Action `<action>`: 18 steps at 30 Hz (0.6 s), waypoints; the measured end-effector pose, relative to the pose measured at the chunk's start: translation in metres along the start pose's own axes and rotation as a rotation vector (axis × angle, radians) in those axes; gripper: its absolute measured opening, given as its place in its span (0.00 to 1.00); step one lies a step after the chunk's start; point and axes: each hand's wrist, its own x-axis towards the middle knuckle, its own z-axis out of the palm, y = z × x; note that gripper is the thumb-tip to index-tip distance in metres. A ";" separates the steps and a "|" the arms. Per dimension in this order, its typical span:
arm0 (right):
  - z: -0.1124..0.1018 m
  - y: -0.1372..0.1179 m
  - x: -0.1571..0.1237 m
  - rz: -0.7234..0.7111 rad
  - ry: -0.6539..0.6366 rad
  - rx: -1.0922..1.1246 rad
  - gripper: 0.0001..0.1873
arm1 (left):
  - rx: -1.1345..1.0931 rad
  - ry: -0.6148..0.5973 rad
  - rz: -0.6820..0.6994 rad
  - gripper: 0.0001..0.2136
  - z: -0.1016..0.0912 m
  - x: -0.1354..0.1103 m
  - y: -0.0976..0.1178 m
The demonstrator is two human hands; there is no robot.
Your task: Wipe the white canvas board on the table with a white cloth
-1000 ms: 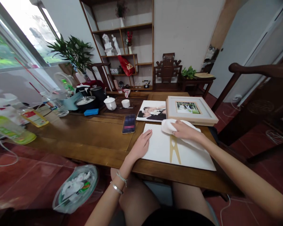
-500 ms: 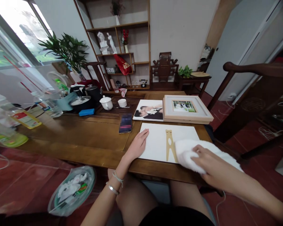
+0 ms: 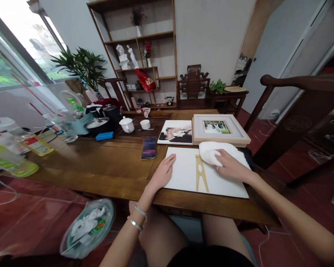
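A white rectangular panel [image 3: 180,172] lies flat on the wooden table, with a tan, two-legged stand piece [image 3: 201,180] on its face. Against the panel's left edge rests my left hand [image 3: 163,172], fingers stretched out and holding nothing. My right hand [image 3: 230,166] grips a white towel [image 3: 208,152] and presses it on the panel's upper right part. The towel covers the panel's far right corner and touches the top of the stand piece.
Behind the panel are a photo print [image 3: 176,131] and a light wood picture frame [image 3: 238,129]. A phone [image 3: 149,147], blue sponge [image 3: 104,135], white teapot [image 3: 127,125] and bottles [image 3: 37,144] stand leftward. A lined bin [image 3: 108,218] sits on the floor.
My right hand has moved the towel from the panel's near right side up to its far right side, uncovering the near right corner. My left hand has stayed in place.
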 end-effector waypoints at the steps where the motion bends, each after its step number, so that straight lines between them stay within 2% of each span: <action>1: -0.001 -0.011 -0.010 0.011 -0.028 -0.028 0.14 | 0.000 0.003 0.001 0.21 0.000 0.000 0.000; 5: -0.013 -0.061 -0.064 -0.004 -0.166 -0.058 0.20 | 0.002 -0.004 0.011 0.21 0.001 -0.001 0.000; 8: -0.021 -0.075 -0.084 0.008 -0.210 -0.026 0.19 | 0.001 -0.015 0.012 0.22 0.000 -0.001 0.001; 11: -0.018 -0.057 -0.067 0.050 -0.149 -0.001 0.14 | -0.005 -0.012 0.009 0.21 0.000 -0.001 0.001; 15: 0.001 -0.021 -0.014 0.062 0.040 0.078 0.10 | -0.009 -0.012 0.008 0.21 0.000 0.000 0.000; 18: 0.012 -0.019 0.012 0.158 0.133 0.104 0.12 | -0.008 -0.010 0.008 0.21 0.000 0.000 0.000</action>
